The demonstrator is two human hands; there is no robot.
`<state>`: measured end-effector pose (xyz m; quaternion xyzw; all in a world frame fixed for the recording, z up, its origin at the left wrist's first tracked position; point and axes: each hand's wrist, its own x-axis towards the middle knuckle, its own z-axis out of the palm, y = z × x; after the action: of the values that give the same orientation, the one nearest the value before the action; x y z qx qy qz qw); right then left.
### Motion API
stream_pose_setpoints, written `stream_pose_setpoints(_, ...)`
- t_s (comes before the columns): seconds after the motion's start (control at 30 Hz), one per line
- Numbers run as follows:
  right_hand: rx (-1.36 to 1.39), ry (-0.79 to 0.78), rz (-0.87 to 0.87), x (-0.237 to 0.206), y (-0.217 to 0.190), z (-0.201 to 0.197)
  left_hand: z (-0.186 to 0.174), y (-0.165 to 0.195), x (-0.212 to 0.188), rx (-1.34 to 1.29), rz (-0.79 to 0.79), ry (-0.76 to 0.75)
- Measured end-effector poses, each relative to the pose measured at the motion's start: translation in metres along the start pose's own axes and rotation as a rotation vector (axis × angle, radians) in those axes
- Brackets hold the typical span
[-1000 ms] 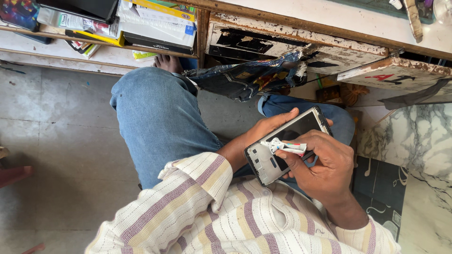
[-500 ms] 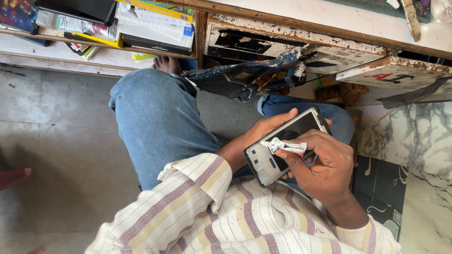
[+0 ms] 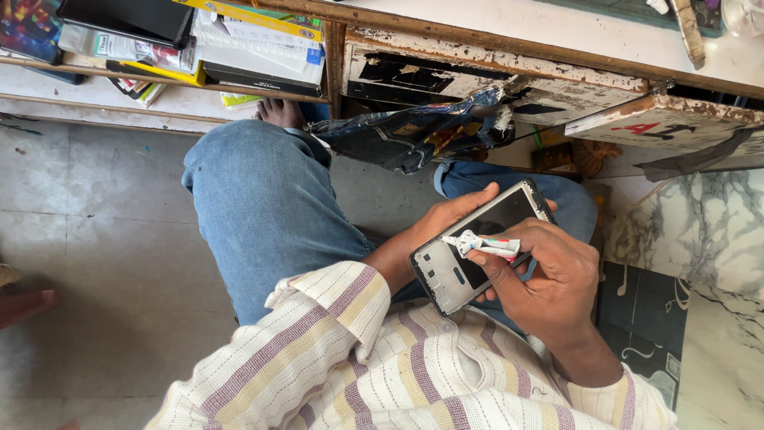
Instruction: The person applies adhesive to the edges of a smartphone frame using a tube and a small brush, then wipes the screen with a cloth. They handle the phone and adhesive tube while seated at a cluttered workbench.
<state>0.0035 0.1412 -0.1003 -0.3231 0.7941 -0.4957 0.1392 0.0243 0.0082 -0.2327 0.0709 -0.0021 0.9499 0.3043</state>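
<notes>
My left hand [image 3: 444, 220] cradles a phone frame [image 3: 442, 277] from underneath. The frame is a grey housing with a dark inner panel, tilted above my lap. My right hand [image 3: 551, 280] pinches a small crumpled white tube [image 3: 487, 244] with red and blue print. The tube lies across the frame, its nozzle pointing toward the frame's left long edge. Both hands hover over my jeans-clad legs [image 3: 263, 199]. The striped sleeves of my shirt [image 3: 342, 358] fill the lower view.
A worn wooden desk with peeling white drawers [image 3: 509, 64] stands ahead. A dark crumpled bag [image 3: 414, 135] hangs below it. Books and boxes [image 3: 255, 48] are stacked on a shelf at upper left. A marble-patterned slab [image 3: 700, 239] is at right, grey floor tiles [image 3: 95, 239] at left.
</notes>
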Motion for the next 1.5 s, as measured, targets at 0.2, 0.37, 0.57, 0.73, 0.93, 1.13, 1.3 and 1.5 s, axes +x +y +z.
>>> stream_pose_setpoints(0.2,-0.009,0.016,0.012,0.001,-0.001,-0.002,0.005,0.003,-0.002,0.001,-0.032,0.022)
stream_pose_setpoints(0.37,-0.057,0.035,-0.060,0.002,0.004,-0.005,0.001,0.001,0.004,-0.019,0.019,-0.027)
stream_pose_setpoints(0.57,-0.126,0.070,-0.065,0.000,0.011,-0.008,0.000,0.000,0.004,-0.107,-0.020,-0.021)
stream_pose_setpoints(0.73,-0.121,0.075,-0.039,-0.001,0.012,-0.010,0.002,0.002,0.002,-0.089,-0.028,-0.037)
stream_pose_setpoints(0.93,-0.076,0.065,-0.028,-0.001,0.013,-0.011,0.003,0.003,-0.002,-0.028,-0.019,-0.020)
stream_pose_setpoints(1.13,-0.088,0.071,-0.038,-0.001,0.015,-0.013,0.002,0.001,0.001,-0.111,-0.020,0.016)
stream_pose_setpoints(1.3,-0.100,0.085,-0.046,0.000,0.015,-0.012,0.001,0.000,0.000,-0.131,-0.019,-0.022)
stream_pose_setpoints(1.5,-0.101,0.088,-0.050,0.004,0.015,-0.014,0.000,0.000,0.003,-0.158,-0.014,-0.004)
